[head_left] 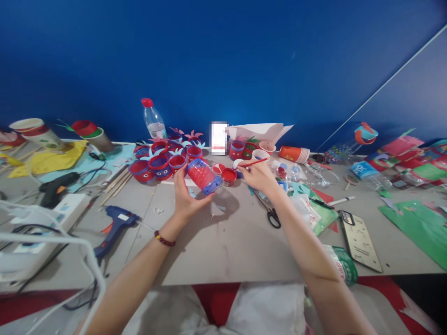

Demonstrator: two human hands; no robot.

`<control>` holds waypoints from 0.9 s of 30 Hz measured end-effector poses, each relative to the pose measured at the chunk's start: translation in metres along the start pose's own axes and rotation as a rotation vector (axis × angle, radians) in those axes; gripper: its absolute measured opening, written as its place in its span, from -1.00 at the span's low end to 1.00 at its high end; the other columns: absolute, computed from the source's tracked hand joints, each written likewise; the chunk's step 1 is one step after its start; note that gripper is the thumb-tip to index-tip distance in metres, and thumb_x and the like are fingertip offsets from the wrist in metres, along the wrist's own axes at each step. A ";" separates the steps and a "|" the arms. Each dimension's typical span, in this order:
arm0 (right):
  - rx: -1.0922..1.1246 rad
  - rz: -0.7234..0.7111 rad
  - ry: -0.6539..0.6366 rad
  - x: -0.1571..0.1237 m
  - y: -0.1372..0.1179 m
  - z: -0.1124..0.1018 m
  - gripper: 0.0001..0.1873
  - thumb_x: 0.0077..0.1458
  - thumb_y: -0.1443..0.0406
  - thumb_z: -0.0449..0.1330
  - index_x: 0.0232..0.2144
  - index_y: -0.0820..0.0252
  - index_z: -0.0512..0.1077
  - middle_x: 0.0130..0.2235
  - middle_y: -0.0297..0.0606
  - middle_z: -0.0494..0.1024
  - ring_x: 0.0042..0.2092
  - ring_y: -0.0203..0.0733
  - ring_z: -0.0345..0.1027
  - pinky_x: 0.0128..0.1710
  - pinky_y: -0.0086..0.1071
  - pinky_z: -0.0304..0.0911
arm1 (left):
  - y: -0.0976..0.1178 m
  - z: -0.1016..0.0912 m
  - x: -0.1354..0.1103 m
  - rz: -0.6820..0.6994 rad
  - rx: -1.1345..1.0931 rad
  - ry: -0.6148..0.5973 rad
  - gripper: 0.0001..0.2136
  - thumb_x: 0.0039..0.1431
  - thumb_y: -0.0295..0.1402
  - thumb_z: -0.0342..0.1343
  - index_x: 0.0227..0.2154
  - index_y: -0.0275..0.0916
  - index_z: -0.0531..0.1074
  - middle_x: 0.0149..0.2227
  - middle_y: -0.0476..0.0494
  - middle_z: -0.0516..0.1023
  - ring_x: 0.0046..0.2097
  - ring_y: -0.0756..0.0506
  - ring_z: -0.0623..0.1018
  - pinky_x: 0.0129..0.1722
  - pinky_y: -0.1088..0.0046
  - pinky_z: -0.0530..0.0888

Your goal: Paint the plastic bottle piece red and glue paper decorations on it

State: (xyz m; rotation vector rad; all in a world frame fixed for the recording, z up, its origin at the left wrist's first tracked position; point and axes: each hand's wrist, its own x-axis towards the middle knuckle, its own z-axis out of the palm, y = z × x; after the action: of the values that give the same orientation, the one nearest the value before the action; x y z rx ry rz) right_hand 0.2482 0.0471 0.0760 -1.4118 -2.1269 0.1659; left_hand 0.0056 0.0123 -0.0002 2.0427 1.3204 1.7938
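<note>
On a clock face centred on the painted bottle (202,176), the person's left hand (186,197) lies at about 7 o'clock, its fingers curled along the bottle's side and its thumb under the lower end. The bottle is held tilted above the table (223,260), red around the middle and blue at both ends, its lower end pointing to 4 o'clock. The right hand (259,177), at 3 o'clock, pinches a slim red brush (253,162) between thumb and fingers; the bristles are too small to make out. Between bottle and right hand, also at 3 o'clock, stands an open jar of red paint (229,177). At 9 o'clock, just beside the bottle, sits a cluster of red and blue cups (160,166), some bearing eyes and leafy paper tops. A clear bottle with a red cap (153,122) stands at 10 o'clock behind them. A blue glue gun (117,228) lies at 8 o'clock, black-handled scissors (273,217) at 4 o'clock, and a phone (361,239) farther out that way.
</note>
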 end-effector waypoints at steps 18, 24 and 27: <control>0.573 0.189 0.440 -0.003 -0.011 -0.037 -0.76 0.08 0.10 0.26 -0.41 0.15 0.53 -0.37 -0.21 0.63 -0.40 -0.11 0.53 -0.38 -0.21 0.49 | 0.006 0.002 0.000 0.013 0.049 -0.070 0.00 -0.25 -0.22 0.44 0.26 -0.07 0.00 0.19 -0.34 0.21 0.22 -0.41 0.30 0.16 -0.14 0.33; 0.856 0.215 0.325 -0.009 -0.019 -0.032 -0.72 0.06 0.07 0.31 -0.37 0.17 0.53 -0.44 -0.26 0.61 -0.44 -0.17 0.54 -0.38 -0.26 0.54 | 0.003 0.002 -0.002 0.028 0.081 -0.071 0.00 -0.24 -0.18 0.43 0.26 -0.13 0.01 0.18 -0.35 0.24 0.20 -0.38 0.33 0.15 -0.09 0.34; 0.873 0.204 0.306 -0.012 -0.029 -0.026 -0.73 0.03 0.08 0.33 -0.39 0.17 0.54 -0.44 -0.29 0.62 -0.41 -0.17 0.55 -0.35 -0.29 0.53 | 0.002 0.001 -0.002 0.033 0.118 -0.053 -0.02 -0.24 -0.16 0.42 0.26 -0.15 0.04 0.17 -0.35 0.25 0.20 -0.38 0.32 0.16 -0.08 0.32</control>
State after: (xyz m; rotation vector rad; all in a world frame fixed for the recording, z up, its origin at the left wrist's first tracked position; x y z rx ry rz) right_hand 0.2419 0.0188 0.1048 -1.0168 -1.3696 0.7930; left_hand 0.0081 0.0104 -0.0002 2.1677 1.4176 1.6999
